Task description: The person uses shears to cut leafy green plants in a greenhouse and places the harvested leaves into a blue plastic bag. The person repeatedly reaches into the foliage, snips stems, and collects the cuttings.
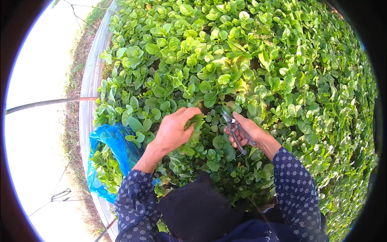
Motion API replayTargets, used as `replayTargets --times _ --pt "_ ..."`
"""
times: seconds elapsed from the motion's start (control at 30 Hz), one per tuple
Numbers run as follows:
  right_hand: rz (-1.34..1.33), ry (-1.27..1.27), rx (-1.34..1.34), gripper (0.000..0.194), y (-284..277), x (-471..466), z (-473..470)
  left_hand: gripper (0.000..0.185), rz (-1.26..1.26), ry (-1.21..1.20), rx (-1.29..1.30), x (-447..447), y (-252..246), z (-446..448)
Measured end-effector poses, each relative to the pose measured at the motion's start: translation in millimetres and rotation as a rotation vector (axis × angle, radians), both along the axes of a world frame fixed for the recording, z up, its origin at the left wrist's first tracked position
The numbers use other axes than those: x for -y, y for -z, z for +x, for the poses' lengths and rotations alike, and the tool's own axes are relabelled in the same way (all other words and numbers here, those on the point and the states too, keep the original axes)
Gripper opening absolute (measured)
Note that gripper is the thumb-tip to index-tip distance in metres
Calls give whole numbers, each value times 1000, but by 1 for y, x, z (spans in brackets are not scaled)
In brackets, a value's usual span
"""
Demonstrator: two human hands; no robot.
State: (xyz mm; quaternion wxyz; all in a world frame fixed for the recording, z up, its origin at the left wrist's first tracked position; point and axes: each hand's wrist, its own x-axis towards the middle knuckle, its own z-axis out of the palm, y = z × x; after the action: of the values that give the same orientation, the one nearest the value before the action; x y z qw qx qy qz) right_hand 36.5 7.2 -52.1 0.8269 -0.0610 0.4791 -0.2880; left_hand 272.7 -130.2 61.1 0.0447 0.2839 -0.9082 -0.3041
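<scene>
My left hand [175, 128] curls around a small bunch of cut green leaves [197, 128], held just above the plants. In my right hand [245, 131] rests a pair of pruning shears [236, 130], its blades pointing up and a little left among the foliage. The shears' spring shows between the two handles, and the handles stand somewhat apart. Beneath both hands grow dense leafy greens [217, 142] with rounded leaves, possibly Malabar spinach. To the left of my left forearm sits a blue plastic bag [113, 139], its mouth spread around picked leaves [105, 168].
A pale plastic sheet edge [92, 72] runs along the left of the bed. A curved pole [51, 103] meets it, and thin wires [62, 196] hang farther left. Dry grass [74, 127] lies beyond the sheet. The leafy bed [326, 90] stretches away to the right.
</scene>
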Motion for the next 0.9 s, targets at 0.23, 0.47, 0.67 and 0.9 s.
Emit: replayTargets --times 0.23,0.47,0.67,0.9 --pt "-54 35 82 76 -16 -22 -14 51 -922 -813 270 -9 -88 169" --pt "-121 -177 20 74 -25 9 34 60 -613 -999 776 -7 31 339" --pt "-120 -211 -98 73 -23 12 36 81 -417 -912 888 -3 -65 259" --pt "-50 -173 -97 74 2 39 56 34 -578 -249 109 -19 -39 71"
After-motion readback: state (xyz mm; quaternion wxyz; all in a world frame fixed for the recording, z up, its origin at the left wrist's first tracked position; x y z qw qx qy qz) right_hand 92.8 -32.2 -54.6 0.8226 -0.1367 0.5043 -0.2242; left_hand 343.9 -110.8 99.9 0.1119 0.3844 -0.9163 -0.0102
